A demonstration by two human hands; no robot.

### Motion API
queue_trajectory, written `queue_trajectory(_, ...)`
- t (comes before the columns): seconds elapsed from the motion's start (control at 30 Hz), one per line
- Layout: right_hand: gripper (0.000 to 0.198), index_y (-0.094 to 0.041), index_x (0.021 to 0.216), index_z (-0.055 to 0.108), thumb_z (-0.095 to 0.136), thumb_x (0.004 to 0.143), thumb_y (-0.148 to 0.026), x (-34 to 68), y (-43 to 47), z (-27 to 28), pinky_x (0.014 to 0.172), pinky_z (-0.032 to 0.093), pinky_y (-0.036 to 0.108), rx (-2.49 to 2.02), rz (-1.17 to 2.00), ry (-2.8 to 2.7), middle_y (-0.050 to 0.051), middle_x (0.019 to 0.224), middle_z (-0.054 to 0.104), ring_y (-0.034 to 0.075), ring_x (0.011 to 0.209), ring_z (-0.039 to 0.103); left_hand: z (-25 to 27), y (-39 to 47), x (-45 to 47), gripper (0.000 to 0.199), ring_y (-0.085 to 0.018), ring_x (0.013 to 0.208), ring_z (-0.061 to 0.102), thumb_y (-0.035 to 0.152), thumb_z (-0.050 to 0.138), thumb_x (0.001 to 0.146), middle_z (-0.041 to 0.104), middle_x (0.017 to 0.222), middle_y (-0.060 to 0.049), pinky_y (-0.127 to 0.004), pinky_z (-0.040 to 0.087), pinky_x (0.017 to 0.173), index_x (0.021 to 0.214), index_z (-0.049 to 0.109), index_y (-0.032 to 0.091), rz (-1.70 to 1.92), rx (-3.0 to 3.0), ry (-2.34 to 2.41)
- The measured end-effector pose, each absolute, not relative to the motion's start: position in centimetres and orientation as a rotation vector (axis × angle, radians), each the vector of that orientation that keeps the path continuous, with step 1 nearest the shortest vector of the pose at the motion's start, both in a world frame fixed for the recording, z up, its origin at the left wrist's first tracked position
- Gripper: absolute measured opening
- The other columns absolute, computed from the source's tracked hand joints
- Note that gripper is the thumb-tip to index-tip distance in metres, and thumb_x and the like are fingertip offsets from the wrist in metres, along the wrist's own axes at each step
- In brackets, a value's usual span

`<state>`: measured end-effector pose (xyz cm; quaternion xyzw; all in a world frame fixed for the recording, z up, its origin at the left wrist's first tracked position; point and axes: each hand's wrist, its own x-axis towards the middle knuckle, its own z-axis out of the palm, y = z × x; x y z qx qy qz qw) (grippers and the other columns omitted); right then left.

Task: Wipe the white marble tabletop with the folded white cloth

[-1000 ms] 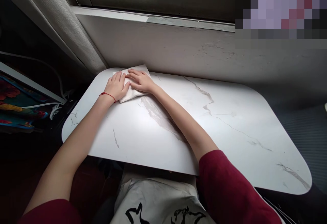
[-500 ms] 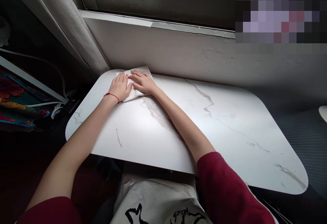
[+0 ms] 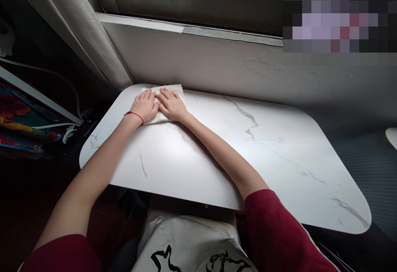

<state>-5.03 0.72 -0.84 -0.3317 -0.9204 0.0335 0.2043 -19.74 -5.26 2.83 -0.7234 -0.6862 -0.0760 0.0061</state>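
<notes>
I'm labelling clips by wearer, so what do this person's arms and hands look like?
Both the left hand and the right hand are ungloved. A thin red cord circles the left wrist. The left sleeve and right sleeve are short and dark red; a pale line edges the right one's outer side.

We see a white counter (image 3: 279, 139) veined in grey like marble, a white cloth (image 3: 159, 117), a red wristband (image 3: 138, 115), deep red sleeves (image 3: 274, 226), a pale garment (image 3: 186, 230) with black line drawings, and blue fabric (image 3: 18, 116) with red flowers
</notes>
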Motion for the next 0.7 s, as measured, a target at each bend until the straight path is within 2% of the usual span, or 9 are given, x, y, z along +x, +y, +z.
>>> queue_trajectory(0.23, 0.051, -0.007, 0.147, 0.050, 0.036, 0.103, -0.028, -5.5, -1.2, -1.7, 0.122, 0.026, 0.049, -0.986, 0.068, -2.474, 0.021, 0.160, 0.040, 0.031, 0.152, 0.034, 3.2, -5.9, -19.7, 0.054, -0.031, 0.151, 0.033, 0.026, 0.031, 0.097, 0.038, 0.161, -0.020, -0.050, 0.030, 0.121, 0.145, 0.046, 0.008, -0.199, -2.307, -2.135)
queue_trajectory(0.4, 0.048, -0.009, 0.144, 0.053, 0.035, 0.103, -0.028, -5.5, -1.2, -2.0, 0.121, 0.029, 0.051, -0.952, 0.076, -2.431, 0.020, 0.158, 0.043, 0.031, 0.150, 0.037, 3.1, -6.2, -19.6, 0.055, -0.030, 0.153, 0.030, 0.025, 0.029, 0.098, 0.036, 0.162, -0.020, -0.050, 0.027, 0.123, 0.147, 0.043, 0.006, -0.174, -2.306, -2.132)
queue_trajectory(0.7, 0.052, -0.005, 0.147, 0.049, 0.035, 0.103, -0.028, -5.2, -1.2, -1.6, 0.122, 0.027, 0.050, -0.943, 0.081, -2.496, 0.023, 0.160, 0.040, 0.032, 0.151, 0.034, 3.3, -6.4, -19.3, 0.059, -0.029, 0.155, 0.026, 0.028, 0.026, 0.099, 0.032, 0.165, -0.018, -0.049, 0.025, 0.125, 0.152, 0.038, 0.005, -0.145, -2.295, -2.166)
